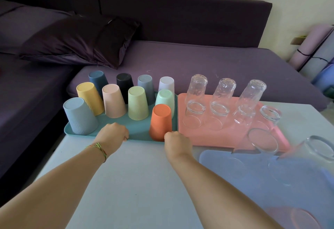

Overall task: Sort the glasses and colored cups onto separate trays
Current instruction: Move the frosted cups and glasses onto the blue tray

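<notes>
A teal tray (139,133) at the table's far left carries several upside-down colored cups, among them a light blue cup (79,115) at the front left and an orange cup (160,122) at the front right. Beside it, a pink tray (213,139) bears several upside-down clear glasses (219,100). Both hands grip the near rim of the teal tray with curled fingers: my left hand (113,133) near the middle, my right hand (176,143) at its right corner by the orange cup.
A blue tray (298,180) at the right front holds two clear glasses (262,142); another pink tray (289,216) shows at the lower right corner. The white table (135,174) abuts a purple sofa (198,60) with a dark pillow (81,40).
</notes>
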